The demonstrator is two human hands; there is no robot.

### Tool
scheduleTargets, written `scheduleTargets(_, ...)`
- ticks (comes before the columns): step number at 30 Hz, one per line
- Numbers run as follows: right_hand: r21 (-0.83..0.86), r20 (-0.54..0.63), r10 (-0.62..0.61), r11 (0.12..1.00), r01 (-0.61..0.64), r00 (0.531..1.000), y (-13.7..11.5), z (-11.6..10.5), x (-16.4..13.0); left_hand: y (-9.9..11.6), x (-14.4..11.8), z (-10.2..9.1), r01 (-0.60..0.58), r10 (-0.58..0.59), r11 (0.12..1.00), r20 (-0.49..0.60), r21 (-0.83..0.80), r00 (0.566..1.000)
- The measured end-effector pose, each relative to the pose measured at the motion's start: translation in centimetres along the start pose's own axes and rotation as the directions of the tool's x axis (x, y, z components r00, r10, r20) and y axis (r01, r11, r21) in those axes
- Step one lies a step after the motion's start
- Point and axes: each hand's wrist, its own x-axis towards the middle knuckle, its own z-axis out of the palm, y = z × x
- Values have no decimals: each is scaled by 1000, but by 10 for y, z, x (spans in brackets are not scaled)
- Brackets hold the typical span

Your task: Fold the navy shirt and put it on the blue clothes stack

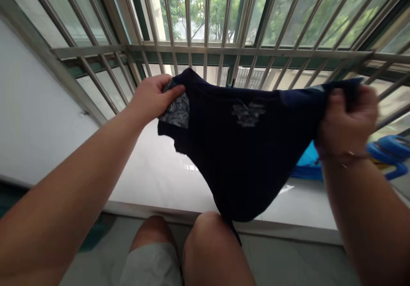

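Note:
A dark navy garment [243, 158] with a pale patterned patch near its left corner hangs stretched between my two hands. My left hand [152, 98] grips its left top corner, thumb over the patterned patch. My right hand [347, 117], blurred and with a thin bracelet at the wrist, grips the right top edge. The cloth sags to a point just above my right knee [208, 230]. It is held in front of a barred window.
Metal window bars [205, 51] span the view, trees beyond them. A white sill ledge [153, 179] runs below the garment. Blue objects [389, 151] lie on the ledge at right. A white wall [28, 119] stands at left. My knees are below.

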Motion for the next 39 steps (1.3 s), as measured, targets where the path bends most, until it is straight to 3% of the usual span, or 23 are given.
scheduleTargets(2, -146, 72, 105, 985, -94, 992, 6, 47, 25, -25, 50, 27, 34, -30, 992, -37, 120, 999)
scheduleTargets(3, -234, 170, 183, 962, -141, 968, 9, 67, 29, -37, 66, 42, 39, -32, 978, -41, 203, 999)
scheduleTargets(6, -481, 352, 424, 847, -227, 834, 20, 112, 9, -59, 66, 94, 47, -67, 917, 37, 396, 997)
scheduleTargets(8, -579, 414, 506, 788, -209, 757, 27, 125, -25, -59, 32, 133, 3, -57, 938, 143, 348, 988)
scheduleTargets(10, -553, 566, 450, 829, -87, 691, 35, 126, -70, -52, -21, 170, -53, -17, 973, 299, 226, 954)
scheduleTargets(12, -523, 683, 421, 852, -2, 597, 44, 113, -119, -43, -85, 200, -89, 37, 991, 430, 102, 902)
scheduleTargets(14, -527, 720, 447, 850, 0, 531, 52, 90, -168, -37, -147, 218, -112, 123, 992, 496, -51, 860)
scheduleTargets(17, -547, 713, 513, 834, -78, 478, 62, 48, -231, -37, -220, 222, -162, 275, 957, 586, -240, 762)
scheduleTargets(20, -460, 726, 425, 885, -78, 541, 59, 17, -274, -46, -254, 210, -181, 296, 954, 642, -240, 707)
scheduleTargets(23, -374, 748, 291, 927, 17, 597, 42, 10, -302, -59, -263, 196, -156, 261, 964, 653, -216, 711)
scheduleTargets(26, -367, 757, 245, 926, 85, 606, 20, 23, -318, -64, -262, 188, -152, 248, 968, 667, -199, 702)
scheduleTargets(29, -365, 792, 248, 925, 107, 558, 2, 44, -323, -56, -260, 187, -151, 231, 973, 663, -177, 712)
scheduleTargets(32, -344, 839, 278, 937, 59, 467, -10, 64, -320, -37, -254, 184, 50, 94, 970, 559, -236, 824)
scheduleTargets(33, -327, 846, 280, 945, 27, 453, -14, 70, -318, -29, -250, 182, 156, 16, 942, 505, -297, 863)
scheduleTargets(35, -329, 816, 315, 942, -59, 484, -22, 83, -314, -15, -239, 177, 341, -140, 811, 408, -476, 902)
scheduleTargets(39, -457, 629, 495, 859, -231, 599, -35, 112, -300, 10, -217, 169, 471, -287, 408, 380, -782, 879)
